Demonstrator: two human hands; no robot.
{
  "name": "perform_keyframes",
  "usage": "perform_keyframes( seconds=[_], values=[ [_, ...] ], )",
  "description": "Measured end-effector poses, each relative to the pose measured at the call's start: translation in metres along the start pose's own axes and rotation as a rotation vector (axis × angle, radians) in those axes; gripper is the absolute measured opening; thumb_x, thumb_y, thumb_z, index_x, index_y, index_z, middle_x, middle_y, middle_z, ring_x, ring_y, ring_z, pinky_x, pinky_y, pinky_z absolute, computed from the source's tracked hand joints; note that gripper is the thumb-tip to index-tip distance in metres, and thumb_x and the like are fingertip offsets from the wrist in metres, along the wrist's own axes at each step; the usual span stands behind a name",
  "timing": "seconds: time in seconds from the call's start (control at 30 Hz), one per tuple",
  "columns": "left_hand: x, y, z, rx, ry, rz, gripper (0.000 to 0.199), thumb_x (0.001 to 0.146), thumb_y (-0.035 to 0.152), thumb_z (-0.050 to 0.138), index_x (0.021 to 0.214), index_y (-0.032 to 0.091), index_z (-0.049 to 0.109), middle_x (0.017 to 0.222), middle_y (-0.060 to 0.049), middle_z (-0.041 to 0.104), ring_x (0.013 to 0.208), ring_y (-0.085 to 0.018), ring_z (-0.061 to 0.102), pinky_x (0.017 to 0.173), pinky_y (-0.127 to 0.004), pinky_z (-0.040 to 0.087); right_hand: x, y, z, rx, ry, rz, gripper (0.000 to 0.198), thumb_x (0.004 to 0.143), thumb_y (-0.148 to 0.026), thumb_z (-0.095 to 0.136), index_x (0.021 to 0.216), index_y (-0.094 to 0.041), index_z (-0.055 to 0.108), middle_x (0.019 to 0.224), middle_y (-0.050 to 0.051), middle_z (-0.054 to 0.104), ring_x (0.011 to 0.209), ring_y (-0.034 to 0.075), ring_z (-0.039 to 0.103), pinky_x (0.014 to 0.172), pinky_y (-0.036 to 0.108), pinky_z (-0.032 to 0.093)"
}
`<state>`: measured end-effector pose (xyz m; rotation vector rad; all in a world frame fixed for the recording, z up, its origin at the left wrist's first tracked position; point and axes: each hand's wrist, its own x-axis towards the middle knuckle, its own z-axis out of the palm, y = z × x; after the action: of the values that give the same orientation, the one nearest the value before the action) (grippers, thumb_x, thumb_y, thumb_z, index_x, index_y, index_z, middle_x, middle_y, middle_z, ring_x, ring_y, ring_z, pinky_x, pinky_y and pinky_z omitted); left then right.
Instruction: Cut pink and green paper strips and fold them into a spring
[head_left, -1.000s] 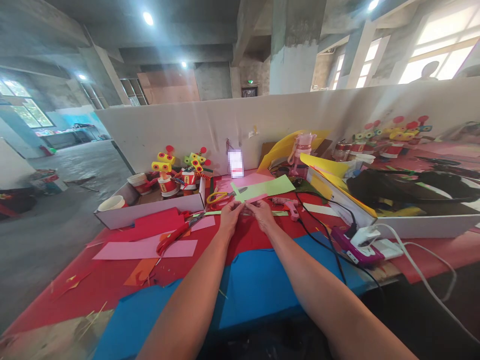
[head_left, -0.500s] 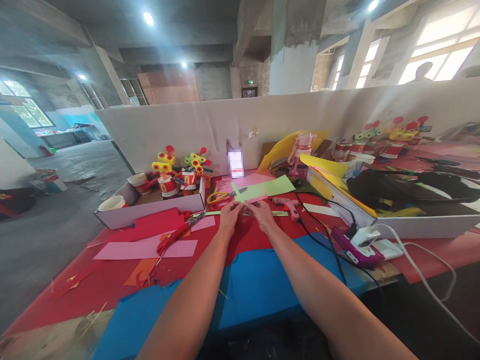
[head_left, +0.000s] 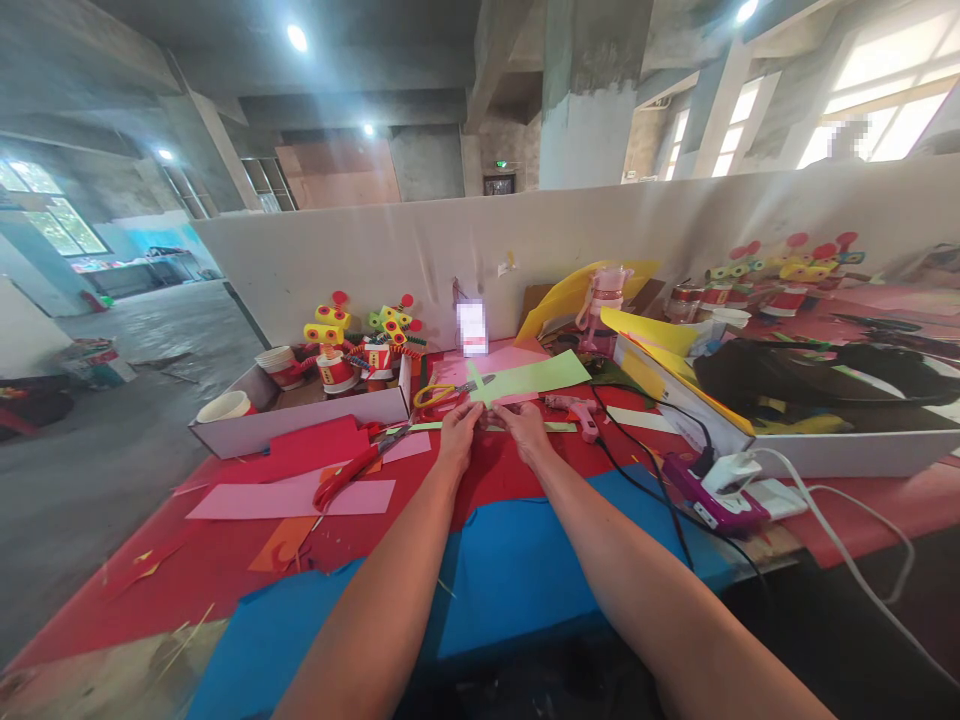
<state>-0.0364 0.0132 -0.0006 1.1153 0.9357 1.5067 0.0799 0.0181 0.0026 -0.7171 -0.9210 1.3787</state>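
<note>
My left hand [head_left: 460, 428] and my right hand [head_left: 523, 426] are close together over the middle of the table. Their fingertips are pinched on a narrow light-green paper strip [head_left: 478, 384], which sticks up beyond them and has a cross-like outline. Part of it is hidden by the fingers. Behind it lies a wider light-green paper sheet [head_left: 544, 374]. Yellow-handled scissors [head_left: 433, 396] rest just beyond my left hand, and red-handled scissors [head_left: 346, 478] lie to its left. To the right of my right hand is a pink glue gun [head_left: 576, 412].
Paper-cup robot figures [head_left: 335, 367] stand in a white box [head_left: 300, 424] at the left. A purple power strip [head_left: 712, 495] with cables lies at the right, before another white box [head_left: 847, 452]. Pink paper [head_left: 292, 497] and blue paper [head_left: 540, 570] cover parts of the red tabletop.
The raised end of the green strip has shifted slightly to the right and shows more of its cross-like outline. Both hands stay nearly in place, still pinching it.
</note>
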Motion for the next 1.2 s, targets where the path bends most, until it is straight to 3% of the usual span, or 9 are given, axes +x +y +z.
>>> perform_keyframes(
  seconds=[0.2, 0.53, 0.9, 1.07, 1.2],
  values=[
    [0.001, -0.002, -0.001, -0.003, 0.02, 0.013, 0.029, 0.06, 0.041, 0.08, 0.072, 0.017, 0.069, 0.065, -0.001, 0.065, 0.061, -0.013, 0.058, 0.062, -0.026, 0.044, -0.002, 0.0, 0.001, 0.008, -0.077, 0.004, 0.032, 0.053, -0.041, 0.08, 0.07, -0.017, 0.067, 0.068, 0.004, 0.073, 0.068, 0.024, 0.07, 0.072, 0.039, 0.057],
    [-0.001, 0.001, 0.0, 0.004, 0.034, 0.018, 0.031, 0.058, 0.038, 0.082, 0.074, 0.016, 0.066, 0.068, 0.0, 0.066, 0.06, -0.012, 0.058, 0.06, -0.024, 0.045, 0.0, 0.002, 0.0, 0.008, -0.087, 0.017, 0.033, 0.054, -0.039, 0.08, 0.073, -0.018, 0.063, 0.072, 0.004, 0.073, 0.068, 0.023, 0.07, 0.069, 0.038, 0.057],
    [-0.003, 0.005, -0.001, 0.141, 0.054, 0.092, 0.024, 0.064, 0.036, 0.076, 0.064, 0.016, 0.062, 0.06, 0.003, 0.057, 0.057, -0.01, 0.048, 0.055, -0.022, 0.037, -0.001, -0.001, -0.002, -0.077, 0.005, 0.063, 0.03, 0.062, -0.036, 0.078, 0.074, -0.019, 0.056, 0.062, 0.0, 0.069, 0.058, 0.02, 0.068, 0.056, 0.031, 0.057],
    [-0.004, 0.008, 0.002, 0.23, 0.05, 0.175, 0.018, 0.066, 0.031, 0.073, 0.063, 0.017, 0.062, 0.061, 0.003, 0.055, 0.06, -0.01, 0.046, 0.057, -0.022, 0.035, -0.001, -0.003, -0.001, -0.105, 0.01, 0.055, 0.024, 0.064, -0.033, 0.076, 0.072, -0.019, 0.057, 0.064, 0.0, 0.07, 0.057, 0.019, 0.068, 0.055, 0.031, 0.057],
    [-0.004, 0.007, 0.002, 0.211, 0.057, 0.152, 0.019, 0.065, 0.033, 0.073, 0.063, 0.017, 0.062, 0.06, 0.003, 0.055, 0.058, -0.011, 0.047, 0.056, -0.022, 0.036, 0.0, -0.003, -0.001, -0.089, -0.003, 0.028, 0.025, 0.062, -0.033, 0.076, 0.07, -0.019, 0.057, 0.059, -0.001, 0.067, 0.054, 0.019, 0.067, 0.056, 0.031, 0.057]
  ],
)
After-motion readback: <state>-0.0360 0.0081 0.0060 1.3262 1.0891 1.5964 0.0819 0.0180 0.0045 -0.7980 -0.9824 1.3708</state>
